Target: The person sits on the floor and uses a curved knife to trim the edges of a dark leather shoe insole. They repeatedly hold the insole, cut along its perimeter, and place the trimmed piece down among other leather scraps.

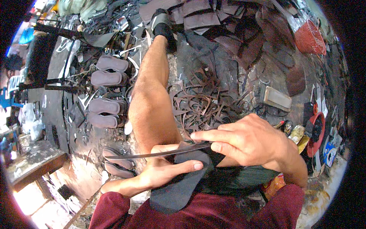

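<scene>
My left hand (162, 173) holds a dark grey shoe sole (171, 196) above my lap, thumb flat on its upper face and fingers beneath. My right hand (253, 141) is closed on a long, thin, slightly curved knife (152, 155), index finger stretched along it; the handle is hidden in the grip. Across the far end of the sole lies the blade, its tip pointing left past my left hand. From this view I cannot tell how deep the edge sits in the material.
Cut soles (108, 78) lie in stacks left of my bare leg (152, 103), with another pair (118, 164) nearer. Thin curled offcuts (206, 103) heap beyond the knife. Dark sheets (200, 21), a pale rectangular block (277, 99) and a red basket (309, 38) lie farther off. A wooden bench (40, 170) stands left.
</scene>
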Tool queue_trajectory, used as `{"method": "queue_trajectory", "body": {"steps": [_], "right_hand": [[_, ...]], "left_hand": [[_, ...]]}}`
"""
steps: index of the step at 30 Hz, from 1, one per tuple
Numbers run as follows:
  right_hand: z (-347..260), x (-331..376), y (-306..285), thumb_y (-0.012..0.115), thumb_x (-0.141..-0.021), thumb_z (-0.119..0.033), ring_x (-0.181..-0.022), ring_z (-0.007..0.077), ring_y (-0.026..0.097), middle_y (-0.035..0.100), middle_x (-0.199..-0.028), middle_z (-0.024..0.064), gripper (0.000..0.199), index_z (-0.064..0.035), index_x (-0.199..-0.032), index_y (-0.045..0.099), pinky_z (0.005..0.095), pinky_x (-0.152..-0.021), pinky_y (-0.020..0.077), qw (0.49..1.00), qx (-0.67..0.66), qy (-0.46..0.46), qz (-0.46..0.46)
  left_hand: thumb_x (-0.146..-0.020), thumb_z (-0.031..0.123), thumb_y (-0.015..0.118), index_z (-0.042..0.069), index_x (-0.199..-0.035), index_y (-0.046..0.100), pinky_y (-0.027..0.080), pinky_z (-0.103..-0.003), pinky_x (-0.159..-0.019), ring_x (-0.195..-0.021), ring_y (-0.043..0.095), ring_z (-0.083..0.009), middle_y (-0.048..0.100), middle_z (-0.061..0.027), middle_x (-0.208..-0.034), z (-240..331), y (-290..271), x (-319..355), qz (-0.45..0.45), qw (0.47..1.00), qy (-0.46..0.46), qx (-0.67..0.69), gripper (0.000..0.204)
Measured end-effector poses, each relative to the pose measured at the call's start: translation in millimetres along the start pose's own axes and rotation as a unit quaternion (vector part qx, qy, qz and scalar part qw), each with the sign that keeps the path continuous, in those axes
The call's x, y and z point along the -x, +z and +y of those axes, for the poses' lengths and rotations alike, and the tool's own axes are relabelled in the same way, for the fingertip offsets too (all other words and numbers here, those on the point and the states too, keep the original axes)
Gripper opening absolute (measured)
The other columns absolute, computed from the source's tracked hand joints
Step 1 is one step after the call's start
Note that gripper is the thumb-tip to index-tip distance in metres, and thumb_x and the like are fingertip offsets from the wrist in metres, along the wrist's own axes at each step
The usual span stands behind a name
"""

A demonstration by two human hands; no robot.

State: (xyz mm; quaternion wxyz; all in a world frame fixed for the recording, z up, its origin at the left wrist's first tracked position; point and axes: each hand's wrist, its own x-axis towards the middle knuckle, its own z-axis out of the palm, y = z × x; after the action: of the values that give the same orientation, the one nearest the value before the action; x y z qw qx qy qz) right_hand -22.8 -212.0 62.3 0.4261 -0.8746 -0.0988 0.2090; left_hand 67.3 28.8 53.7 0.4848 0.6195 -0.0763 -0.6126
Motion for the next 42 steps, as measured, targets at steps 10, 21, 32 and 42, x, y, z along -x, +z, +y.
{"method": "queue_trajectory", "body": {"steps": [10, 21, 32, 42], "right_hand": [[-27, 75, 89, 0.042, -0.104, -0.021, -0.073, 0.0092, 0.054, 0.058, -0.085, 0.0039, 0.042, 0.0019, -0.137, 0.05, 0.0253, -0.065, 0.0464, 0.84, -0.338, 0.114, 0.409], [16, 106, 225, 0.054, -0.093, -0.011, -0.075, 0.034, 0.059, 0.059, -0.086, 0.0171, 0.037, -0.0023, -0.129, 0.059, 0.043, -0.066, 0.0489, 0.775, 0.015, 0.127, 0.619], [-18, 133, 148, 0.059, -0.09, -0.009, -0.072, 0.0339, 0.065, 0.068, -0.09, 0.0155, 0.034, -0.0063, -0.124, 0.062, 0.0415, -0.062, 0.0516, 0.9, -0.019, 0.151, 0.409], [5, 104, 155, 0.058, -0.089, -0.001, -0.089, 0.0312, 0.068, 0.069, -0.096, 0.0165, 0.03, 0.0012, -0.119, 0.065, 0.0382, -0.082, 0.0526, 0.919, -0.132, 0.109, 0.356]], "left_hand": [[-0.084, 0.016, 0.071, 0.022, -0.148, 0.023, 0.043, -0.045, -0.098, -0.104, 0.057, -0.0247, 0.053, -0.0029, -0.123, -63, 41, -19, -0.052, 0.862, 0.222, 0.453, 0.08], [-0.089, 0.021, 0.072, 0.01, -0.117, 0.054, 0.051, -0.023, -0.069, -0.089, 0.064, -0.0098, 0.064, 0.0002, -0.11, 14, 86, -46, 0.141, 0.878, 0.208, 0.407, 0.035], [-0.086, 0.011, 0.066, 0.004, -0.136, 0.043, 0.046, -0.037, -0.1, -0.112, 0.06, -0.0209, 0.06, -0.0078, -0.124, -44, 61, -33, 0.141, 0.919, 0.221, 0.295, 0.055], [-0.081, 0.0, 0.071, 0.001, -0.137, 0.04, 0.051, -0.038, -0.097, -0.111, 0.062, -0.0241, 0.061, -0.0127, -0.122, -45, 38, -13, 0.106, 0.919, 0.182, 0.334, 0.063]]}}
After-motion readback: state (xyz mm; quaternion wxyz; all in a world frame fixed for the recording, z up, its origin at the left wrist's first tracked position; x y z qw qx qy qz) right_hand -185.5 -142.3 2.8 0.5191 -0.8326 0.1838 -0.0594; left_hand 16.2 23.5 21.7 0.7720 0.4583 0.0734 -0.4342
